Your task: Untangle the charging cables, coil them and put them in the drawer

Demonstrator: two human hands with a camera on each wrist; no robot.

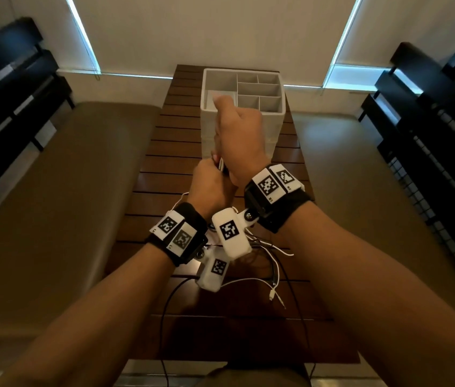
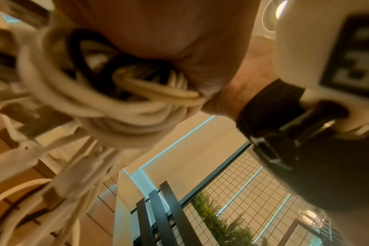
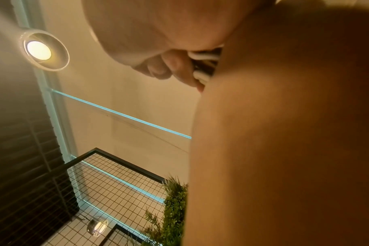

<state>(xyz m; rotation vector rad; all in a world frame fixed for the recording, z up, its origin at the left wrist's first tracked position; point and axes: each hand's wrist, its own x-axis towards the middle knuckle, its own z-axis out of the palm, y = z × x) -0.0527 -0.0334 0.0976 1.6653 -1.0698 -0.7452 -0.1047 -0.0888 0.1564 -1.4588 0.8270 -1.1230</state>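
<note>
Both hands are raised together over the wooden table [image 1: 165, 152]. My left hand [image 1: 212, 182] grips a bundle of coiled cables [image 1: 221, 165], only a sliver of white showing between the hands. The left wrist view shows the coil [image 2: 107, 106] close up: several white loops with a black strand inside, hanging under the left hand [image 2: 150, 33]. My right hand [image 1: 237, 135] is curled just above and pinches the same bundle; in the right wrist view its fingers [image 3: 171, 68] press on white and black strands [image 3: 202, 66]. The white drawer unit [image 1: 276, 115] stands behind the hands.
Loose white and black cables [image 1: 274, 263] trail on the table below my wrists, with white plug ends [image 1: 272, 296]. A black cable [image 1: 165, 308] loops off the near edge. Tan cushioned benches [image 1: 67, 191] flank the table. The drawer unit's top has several open compartments [image 1: 260, 89].
</note>
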